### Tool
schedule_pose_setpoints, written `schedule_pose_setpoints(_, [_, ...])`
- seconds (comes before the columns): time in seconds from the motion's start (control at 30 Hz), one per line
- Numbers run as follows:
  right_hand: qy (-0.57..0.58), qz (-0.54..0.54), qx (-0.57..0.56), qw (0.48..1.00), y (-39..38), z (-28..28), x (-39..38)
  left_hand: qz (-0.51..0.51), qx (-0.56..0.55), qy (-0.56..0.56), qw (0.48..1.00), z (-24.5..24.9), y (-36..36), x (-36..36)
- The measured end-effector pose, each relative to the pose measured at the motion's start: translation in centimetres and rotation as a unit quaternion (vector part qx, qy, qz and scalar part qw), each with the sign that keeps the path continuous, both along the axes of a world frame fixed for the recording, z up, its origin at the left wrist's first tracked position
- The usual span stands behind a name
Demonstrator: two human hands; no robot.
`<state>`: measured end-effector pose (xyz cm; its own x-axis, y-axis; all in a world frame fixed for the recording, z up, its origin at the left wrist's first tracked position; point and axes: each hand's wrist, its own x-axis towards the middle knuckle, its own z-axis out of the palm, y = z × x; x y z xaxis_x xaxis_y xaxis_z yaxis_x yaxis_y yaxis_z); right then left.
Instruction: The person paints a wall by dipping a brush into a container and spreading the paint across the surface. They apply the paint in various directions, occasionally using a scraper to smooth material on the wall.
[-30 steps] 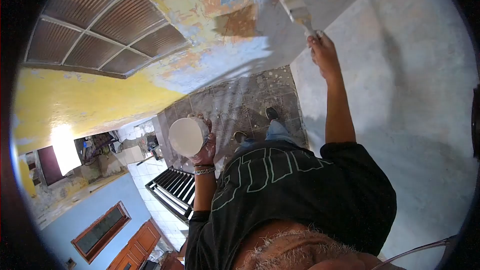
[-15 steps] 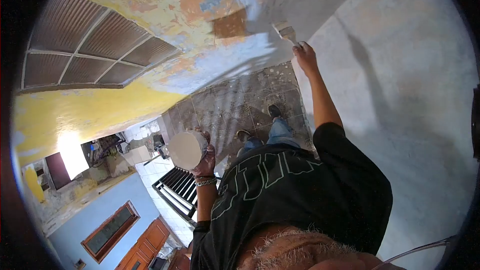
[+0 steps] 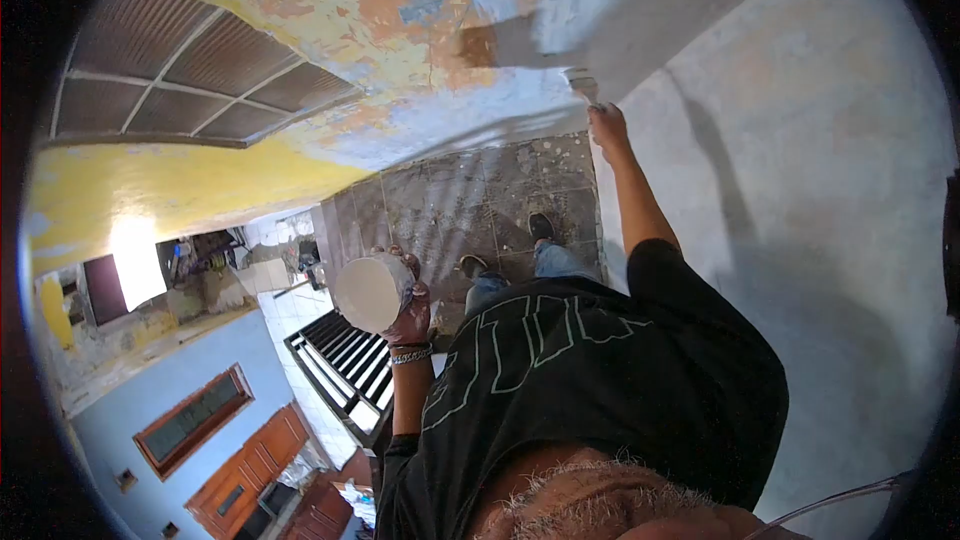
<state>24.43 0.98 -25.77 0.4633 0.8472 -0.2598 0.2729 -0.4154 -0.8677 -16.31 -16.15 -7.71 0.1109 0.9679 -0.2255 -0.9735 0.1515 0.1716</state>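
Observation:
My right hand [image 3: 608, 127] is stretched out to the wall and grips a paintbrush [image 3: 581, 81]. The bristles press against the wall where fresh pale grey-blue paint [image 3: 560, 0] meets old peeling yellow and orange paint [image 3: 380, 10]. My left hand [image 3: 411, 315], with a metal bracelet at the wrist, holds a round container of whitish paint [image 3: 370, 291] at waist height, away from the wall.
My feet [image 3: 540, 228] stand on a paint-spattered tiled floor [image 3: 470, 200]. A grey plastered wall [image 3: 830, 190] fills the right side. A corrugated roof panel [image 3: 200, 70] is at upper left. A black metal grille [image 3: 345, 370] and a blue wall with wooden doors [image 3: 230, 450] lie at lower left.
My right hand has dragged the brush down the wall toward the floor and a little left. The container in my left hand has stayed about where it was.

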Motion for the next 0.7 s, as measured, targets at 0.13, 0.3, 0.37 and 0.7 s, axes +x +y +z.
schedule_pose_setpoints(0.13, [0.252,-0.043,0.035,0.966,-4.4,9.0,-1.7,0.040,-0.021,-0.021,0.999,-2.3,-3.1,1.1])
schedule_pose_setpoints(0.3, [0.277,-0.041,-0.062,0.958,-4.7,1.5,-1.0,0.073,-0.036,-0.045,0.996,-3.1,-4.5,3.0])
schedule_pose_setpoints(0.37, [0.247,-0.027,-0.097,0.964,-3.2,-0.6,-1.3,0.124,-0.067,-0.020,0.990,-2.1,-4.9,4.0])
schedule_pose_setpoints(0.7, [0.359,0.045,-0.024,0.932,-5.3,11.2,-6.3,0.159,-0.082,0.031,0.983,-2.2,-7.2,3.5])
